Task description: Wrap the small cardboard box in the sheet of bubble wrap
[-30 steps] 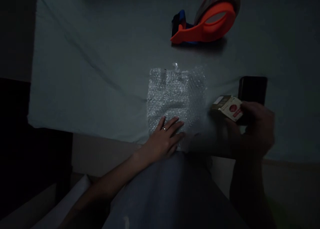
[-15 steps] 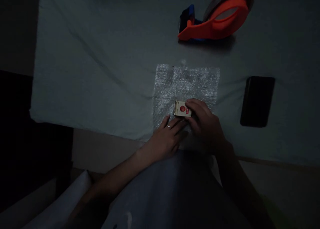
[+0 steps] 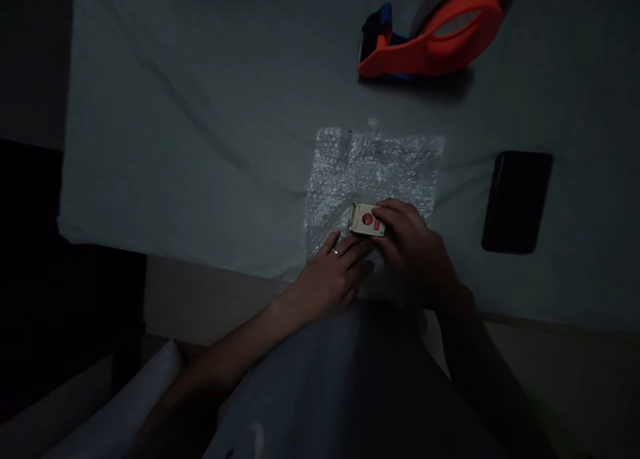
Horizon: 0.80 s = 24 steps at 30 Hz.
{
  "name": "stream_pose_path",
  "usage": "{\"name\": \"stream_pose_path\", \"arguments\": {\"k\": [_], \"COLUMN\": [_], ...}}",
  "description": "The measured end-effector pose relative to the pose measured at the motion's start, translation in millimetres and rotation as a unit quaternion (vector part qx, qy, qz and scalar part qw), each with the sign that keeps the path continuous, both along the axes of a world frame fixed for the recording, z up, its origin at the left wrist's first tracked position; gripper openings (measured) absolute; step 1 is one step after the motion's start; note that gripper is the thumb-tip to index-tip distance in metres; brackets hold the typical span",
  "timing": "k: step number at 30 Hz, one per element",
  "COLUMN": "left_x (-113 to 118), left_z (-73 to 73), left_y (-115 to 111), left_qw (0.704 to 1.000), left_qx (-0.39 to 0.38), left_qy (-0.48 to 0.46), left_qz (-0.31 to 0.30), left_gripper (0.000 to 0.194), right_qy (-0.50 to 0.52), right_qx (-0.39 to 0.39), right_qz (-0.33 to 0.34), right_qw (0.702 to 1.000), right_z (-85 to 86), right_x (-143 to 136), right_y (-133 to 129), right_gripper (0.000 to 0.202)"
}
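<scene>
A small cream card box (image 3: 365, 223) with a red round print lies over the near half of a sheet of bubble wrap (image 3: 380, 162). My right hand (image 3: 413, 245) grips the box at its right end, thumb and fingers closed around it. My left hand (image 3: 335, 269), with a ring on one finger, rests on the near part of the wrap. Its fingers are stretched out and apart, their tips just below the box's near edge. Whether those tips touch the box is hard to make out in the dim light.
An orange and blue tape dispenser (image 3: 435, 52) with a roll of tape stands beyond the wrap. To the right lies a black rectangular case (image 3: 517, 202). A pale cloth (image 3: 200, 145) with creases covers the table, whose near edge runs close to my body.
The whole view has shifted very slightly. Both hands and the box keep nearly the same places on the bubble wrap.
</scene>
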<state>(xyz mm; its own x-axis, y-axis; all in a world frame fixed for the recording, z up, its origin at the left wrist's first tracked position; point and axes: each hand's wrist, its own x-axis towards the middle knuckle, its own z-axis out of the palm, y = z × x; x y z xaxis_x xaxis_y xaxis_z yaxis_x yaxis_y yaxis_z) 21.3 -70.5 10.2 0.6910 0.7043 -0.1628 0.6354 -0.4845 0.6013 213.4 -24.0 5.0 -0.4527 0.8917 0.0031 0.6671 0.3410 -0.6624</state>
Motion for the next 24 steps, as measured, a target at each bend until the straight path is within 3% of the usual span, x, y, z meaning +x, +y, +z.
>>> {"name": "stream_pose_path", "arguments": {"k": [8,13,16,18,21,24], "left_x": [2,-5,-15,-20,-22,-15], "left_z": [4.1,16.2,25.5,29.3,28.7,20.8], "left_y": [2,-2,-3,0,9,22], "left_qw": [1.0,0.999,0.996,0.993,0.982,0.958], "left_qx": [-0.008,-0.008,0.0,0.014,0.055,0.093], "left_qy": [0.01,-0.002,0.005,0.0,-0.045,-0.113], "left_qz": [-0.005,0.047,0.091,0.119,0.176,0.248], "left_gripper": [0.037,0.049,0.033,0.017,0.009,0.005], "right_qy": [-0.002,0.001,-0.015,-0.031,-0.018,0.026], "right_qx": [0.017,0.01,-0.061,-0.075,-0.058,-0.047], "right_qz": [0.004,-0.045,0.071,0.118,0.042,-0.077], "right_qw": [1.0,0.999,0.995,0.99,0.997,0.996], "right_z": [-2.9,17.6,29.5,29.8,21.3,12.9], "right_x": [1,22,37,42,42,37], "right_y": [0,-11,-22,-26,-25,-18], "right_gripper": [0.037,0.039,0.056,0.045,0.014,0.019]}}
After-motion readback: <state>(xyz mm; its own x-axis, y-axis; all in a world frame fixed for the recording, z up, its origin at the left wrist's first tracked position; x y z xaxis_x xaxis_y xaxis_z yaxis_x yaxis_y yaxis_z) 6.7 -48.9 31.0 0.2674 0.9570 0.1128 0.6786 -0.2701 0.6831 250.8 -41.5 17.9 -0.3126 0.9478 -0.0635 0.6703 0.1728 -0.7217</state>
